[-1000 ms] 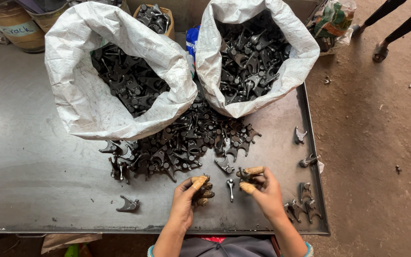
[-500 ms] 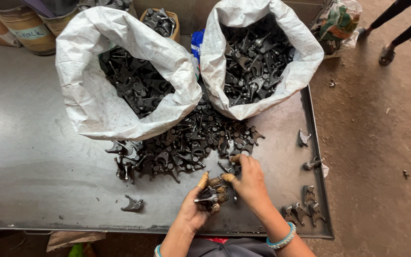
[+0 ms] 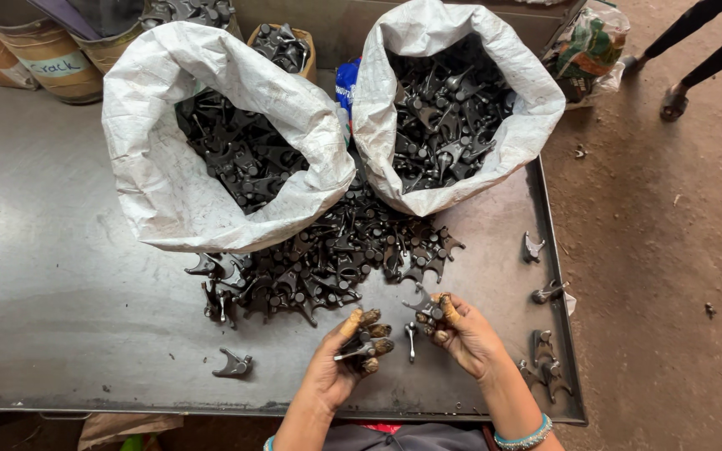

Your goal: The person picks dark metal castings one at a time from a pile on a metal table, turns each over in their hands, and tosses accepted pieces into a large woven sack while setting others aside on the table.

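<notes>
Half a second back our hands were bunched together, now they've split: left hand [image 3: 340,361] clutching one dark forked part [image 3: 367,342], right hand [image 3: 461,334] gripping another [image 3: 425,307] by the pile [image 3: 327,259].

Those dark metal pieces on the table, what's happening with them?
A person stands at a metal table handling small dark forked metal parts. The left hand grips one part in its fingers, and the right hand holds another part at the edge of a loose pile. Behind the pile, two open white sacks are full of the same parts. A few singles lie along the right edge.
</notes>
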